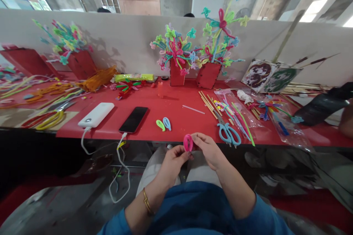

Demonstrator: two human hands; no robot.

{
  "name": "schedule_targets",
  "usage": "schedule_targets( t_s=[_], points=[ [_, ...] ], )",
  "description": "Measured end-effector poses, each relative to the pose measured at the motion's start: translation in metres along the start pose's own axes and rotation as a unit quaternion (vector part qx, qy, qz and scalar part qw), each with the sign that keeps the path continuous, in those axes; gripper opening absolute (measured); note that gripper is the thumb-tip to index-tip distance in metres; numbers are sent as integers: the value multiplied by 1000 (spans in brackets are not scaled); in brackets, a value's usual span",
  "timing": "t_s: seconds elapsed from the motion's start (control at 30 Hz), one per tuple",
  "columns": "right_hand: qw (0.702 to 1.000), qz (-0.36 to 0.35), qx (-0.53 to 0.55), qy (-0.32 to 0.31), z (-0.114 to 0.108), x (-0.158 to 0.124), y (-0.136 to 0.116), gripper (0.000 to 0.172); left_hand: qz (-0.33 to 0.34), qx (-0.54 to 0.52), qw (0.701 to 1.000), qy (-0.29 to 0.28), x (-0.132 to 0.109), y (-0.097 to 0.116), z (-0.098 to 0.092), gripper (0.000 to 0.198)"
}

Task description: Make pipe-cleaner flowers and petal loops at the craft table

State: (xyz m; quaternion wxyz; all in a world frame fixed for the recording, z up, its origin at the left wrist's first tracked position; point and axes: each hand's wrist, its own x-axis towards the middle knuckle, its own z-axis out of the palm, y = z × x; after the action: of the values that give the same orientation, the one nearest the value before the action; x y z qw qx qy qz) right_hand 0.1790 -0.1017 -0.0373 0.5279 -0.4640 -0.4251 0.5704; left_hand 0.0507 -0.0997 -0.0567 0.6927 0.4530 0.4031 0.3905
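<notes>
Between my two hands, just off the table's front edge, is a bright pink pipe cleaner (188,143) bent into loops. My left hand (175,159) pinches it from below left. My right hand (208,148) grips its upper right side with thumb and fingers. Beyond the hands, a green pipe cleaner loop (160,125) and a light blue loop (167,123) lie side by side on the red table (171,106). Blue-handled scissors (228,132) rest to the right, their handles at the edge.
A black phone (134,119) and a white power bank (96,115), both cabled, lie left. Red vases (178,73) of pipe cleaner flowers stand behind. Thin sticks (208,104), plastic bags and a dark bottle (322,102) are on the right. More scissors (51,115) lie far left.
</notes>
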Motion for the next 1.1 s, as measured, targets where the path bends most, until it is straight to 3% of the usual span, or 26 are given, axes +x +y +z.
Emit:
schedule_targets(
  t_s=[0.2,0.43,0.6,0.8,1.0,1.1],
  points=[
    [990,-44,-134,-7,1,-3,-1,15,5,-28,999,16,2,-5,-3,18],
    [996,-22,-86,-9,2,0,3,16,-13,-50,999,19,0,-2,-2,17],
    [995,-38,-93,-20,4,2,13,15,12,-49,997,53,3,-5,-2,18],
    [990,-56,-125,23,13,6,17,15,47,-57,992,105,4,-5,0,19],
    [986,-78,-133,59,20,3,29,16,58,-127,980,144,5,-5,-4,15],
    [990,-43,-123,57,24,2,34,17,44,-182,969,160,7,-5,-5,17]
  ],
)
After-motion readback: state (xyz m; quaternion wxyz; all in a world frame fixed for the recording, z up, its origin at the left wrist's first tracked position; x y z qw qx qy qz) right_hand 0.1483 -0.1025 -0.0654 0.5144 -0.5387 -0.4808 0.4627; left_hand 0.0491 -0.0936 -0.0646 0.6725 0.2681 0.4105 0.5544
